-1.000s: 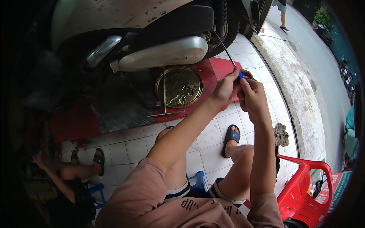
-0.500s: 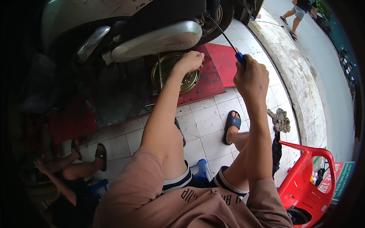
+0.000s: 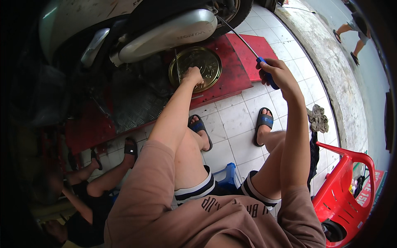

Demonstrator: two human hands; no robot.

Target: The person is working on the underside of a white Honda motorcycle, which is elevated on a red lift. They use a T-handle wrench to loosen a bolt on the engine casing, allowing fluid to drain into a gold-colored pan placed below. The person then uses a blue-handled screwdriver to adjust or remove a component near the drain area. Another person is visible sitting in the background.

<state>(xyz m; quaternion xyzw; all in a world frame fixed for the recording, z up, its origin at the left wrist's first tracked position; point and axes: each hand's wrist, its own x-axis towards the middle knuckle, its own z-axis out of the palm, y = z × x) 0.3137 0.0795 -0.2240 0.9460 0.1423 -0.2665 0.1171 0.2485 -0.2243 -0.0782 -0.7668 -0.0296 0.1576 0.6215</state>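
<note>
Gripping the blue-handled screwdriver (image 3: 260,61) in just the right hand (image 3: 279,73) now, down from 2 hands to 1 within the last second! Slanting up and leftward from that closed fist, above the red stand (image 3: 237,72), to end by the silver casing (image 3: 169,38) near the rear wheel (image 3: 244,14); no telling from here if seated or merely resting at the tip. Sending the left hand (image 3: 193,76) over to the round gold tray (image 3: 210,58) instead, well apart from the right and lower than half a second ago, fingers curled and partly hidden; impossible to tell if pinching something or empty. Splitting the work in 2, by the look of it: supporting the tool on 1 side, busy at the tray on the other. Spot also a thin metal rod (image 3: 177,64) across the tray's left part, just beside the left hand. Looming over all of this, the pale scooter (image 3: 82,20). Moving outward: 2 sandalled feet (image 3: 264,124) on white tiles (image 3: 231,111), a blue stool (image 3: 226,177) between the knees, a grey-brown bundle (image 3: 317,118) near a red chair (image 3: 337,202). Farther off, a seated co-worker (image 3: 105,182) at lower left and a passer-by (image 3: 359,33) out on the street.
</note>
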